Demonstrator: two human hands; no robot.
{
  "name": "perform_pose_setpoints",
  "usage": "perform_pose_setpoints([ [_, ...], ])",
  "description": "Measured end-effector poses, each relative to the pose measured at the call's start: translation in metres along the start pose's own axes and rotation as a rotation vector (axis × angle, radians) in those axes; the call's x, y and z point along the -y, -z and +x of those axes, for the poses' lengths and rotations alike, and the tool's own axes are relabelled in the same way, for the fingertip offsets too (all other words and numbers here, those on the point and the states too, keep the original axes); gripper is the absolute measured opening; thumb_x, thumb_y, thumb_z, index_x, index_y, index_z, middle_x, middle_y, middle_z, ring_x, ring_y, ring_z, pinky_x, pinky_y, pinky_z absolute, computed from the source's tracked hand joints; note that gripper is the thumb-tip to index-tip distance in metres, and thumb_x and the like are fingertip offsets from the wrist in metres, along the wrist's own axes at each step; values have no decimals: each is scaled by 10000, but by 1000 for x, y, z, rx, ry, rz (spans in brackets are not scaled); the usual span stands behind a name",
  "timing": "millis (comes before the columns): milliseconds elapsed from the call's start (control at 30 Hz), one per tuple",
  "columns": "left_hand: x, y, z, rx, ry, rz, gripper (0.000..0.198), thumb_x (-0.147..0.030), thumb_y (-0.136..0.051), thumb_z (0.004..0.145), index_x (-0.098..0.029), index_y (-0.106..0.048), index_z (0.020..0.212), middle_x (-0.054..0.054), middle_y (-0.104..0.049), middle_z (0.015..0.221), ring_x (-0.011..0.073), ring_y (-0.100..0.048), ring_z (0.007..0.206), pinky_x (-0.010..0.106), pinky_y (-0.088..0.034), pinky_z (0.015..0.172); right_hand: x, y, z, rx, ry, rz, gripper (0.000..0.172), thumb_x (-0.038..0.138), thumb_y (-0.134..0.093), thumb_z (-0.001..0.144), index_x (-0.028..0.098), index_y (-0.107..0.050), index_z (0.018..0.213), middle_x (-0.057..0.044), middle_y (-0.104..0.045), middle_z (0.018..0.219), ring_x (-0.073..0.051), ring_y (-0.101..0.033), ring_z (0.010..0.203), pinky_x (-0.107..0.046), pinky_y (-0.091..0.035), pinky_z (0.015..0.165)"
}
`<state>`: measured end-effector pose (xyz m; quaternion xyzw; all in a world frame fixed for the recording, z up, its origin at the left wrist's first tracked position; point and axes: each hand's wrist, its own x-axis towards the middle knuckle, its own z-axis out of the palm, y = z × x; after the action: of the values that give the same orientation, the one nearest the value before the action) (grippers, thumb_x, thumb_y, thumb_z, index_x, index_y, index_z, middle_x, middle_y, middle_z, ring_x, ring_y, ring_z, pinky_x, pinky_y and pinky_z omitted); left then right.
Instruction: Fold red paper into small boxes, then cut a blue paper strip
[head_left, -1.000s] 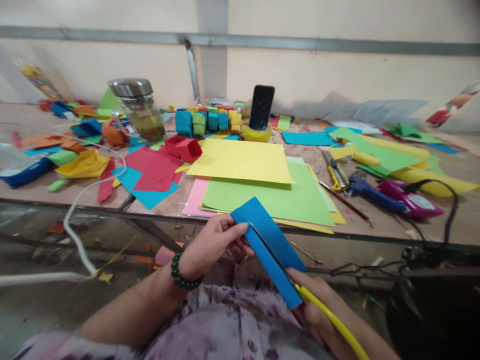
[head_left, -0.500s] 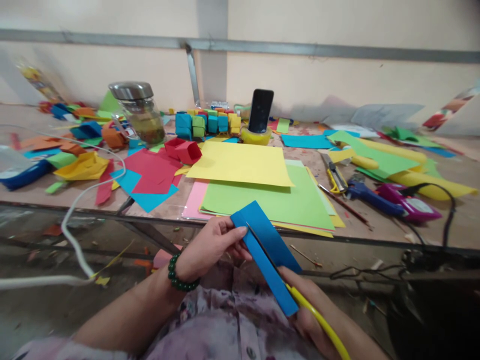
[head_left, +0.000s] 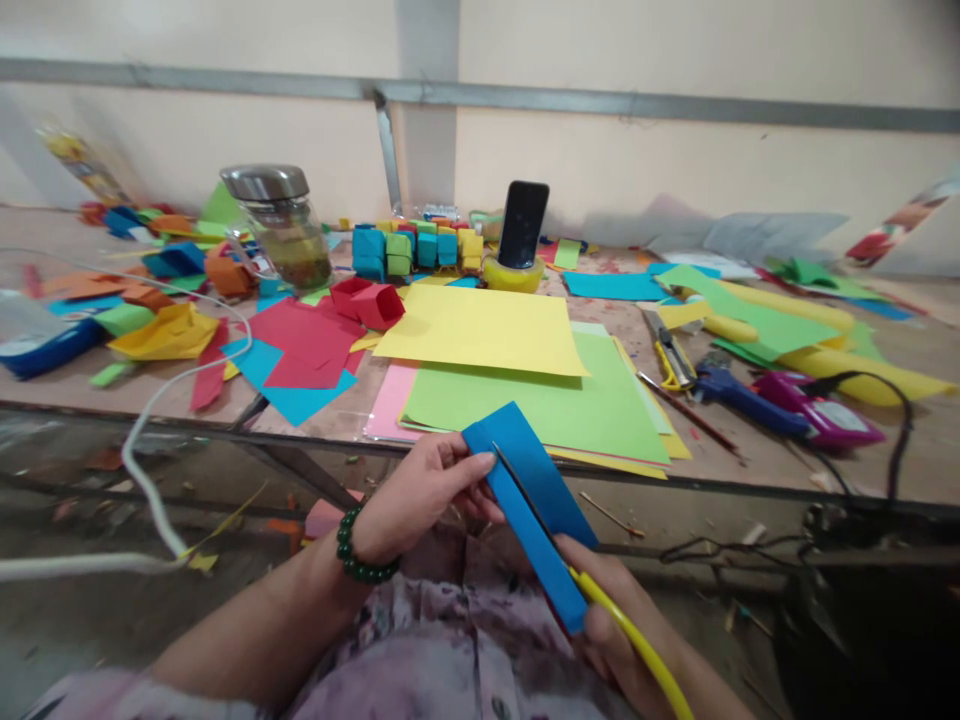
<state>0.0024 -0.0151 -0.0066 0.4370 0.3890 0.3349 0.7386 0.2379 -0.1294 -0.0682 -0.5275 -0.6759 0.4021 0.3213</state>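
Blue paper [head_left: 536,470] is held over my lap, just in front of the table edge. My left hand [head_left: 442,480], with a green bead bracelet at the wrist, pinches its upper left end between thumb and fingers. In my right hand [head_left: 622,600] are scissors with yellow handles [head_left: 637,635]. Their dark blades lie along the paper, with a strip on the near side and a wider part beyond. The blade tip points toward my left thumb.
On the table [head_left: 345,415] lie a green sheet stack [head_left: 525,410], a yellow sheet [head_left: 480,325], a cutter [head_left: 667,350] and a glue gun [head_left: 780,405]. Behind stand a glass jar [head_left: 289,235] and a phone [head_left: 523,225]. A white cable [head_left: 142,480] hangs at the left.
The near strip's lower end and the scissor handles in my right hand have shifted slightly to the left. My left hand keeps its pinch in nearly the same place.
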Motion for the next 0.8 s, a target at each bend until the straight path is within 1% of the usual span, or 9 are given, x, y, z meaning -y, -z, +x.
perform_pose_setpoints([
  [133,-3,0,-1,16,-8,16,440,-509,-753,723,-95,-620,788,75,-712,654,143,-685,549,169,-535,510,-4,-2,-3,-30,46,-62,626,650,-329,920,270,-530,1376,-124,-666,1096,-273,-658,952,-402,-536,849],
  [233,-7,-1,-3,14,1,19,456,-519,-764,705,-94,-620,793,76,-714,660,145,-683,541,175,-536,506,-9,1,-6,12,73,-125,623,645,-373,908,301,-480,1416,-126,-659,1195,-303,-652,1025,-434,-527,880],
  [333,-11,-3,-5,21,6,44,470,-533,-770,687,-96,-615,768,73,-709,653,141,-674,529,178,-531,506,-11,5,-7,39,25,-170,631,641,-371,911,312,-438,1445,-119,-605,1323,-337,-602,1150,-463,-501,933],
  [433,-12,-5,-6,48,14,94,478,-554,-751,697,-100,-619,764,84,-714,673,142,-673,535,182,-524,510,-7,8,-4,56,59,-134,623,621,-341,929,292,-434,1449,-119,-600,1328,-324,-607,1149,-419,-517,916],
  [533,-9,-6,-5,69,24,126,486,-571,-732,710,-101,-627,777,94,-717,693,144,-676,545,176,-506,500,5,11,7,59,101,-101,623,622,-352,921,263,-479,1414,-120,-652,1227,-305,-644,1055,-377,-540,858],
  [600,-7,-6,-4,82,32,127,485,-572,-728,714,-102,-629,777,95,-716,693,143,-677,545,170,-493,494,18,12,17,81,91,-88,658,686,-340,889,241,-576,1312,-111,-699,1075,-296,-659,940,-354,-551,780],
  [633,-6,-5,-4,90,37,124,484,-571,-729,714,-102,-630,775,96,-716,693,143,-677,543,168,-489,490,25,12,21,110,93,-78,688,732,-322,864,234,-633,1224,-101,-710,963,-285,-657,860,-333,-550,715],
  [733,-7,-6,-5,103,38,102,475,-562,-737,712,-103,-629,778,92,-716,692,141,-677,541,166,-491,491,45,12,32,180,77,-60,741,795,-247,833,231,-694,1010,-68,-656,724,-239,-606,682,-288,-500,574],
  [800,-12,-7,-4,107,26,84,465,-549,-747,706,-105,-625,765,84,-712,673,141,-675,536,179,-510,507,55,13,37,167,73,-62,757,809,-218,827,228,-688,948,-61,-621,676,-220,-571,621,-282,-465,525],
])
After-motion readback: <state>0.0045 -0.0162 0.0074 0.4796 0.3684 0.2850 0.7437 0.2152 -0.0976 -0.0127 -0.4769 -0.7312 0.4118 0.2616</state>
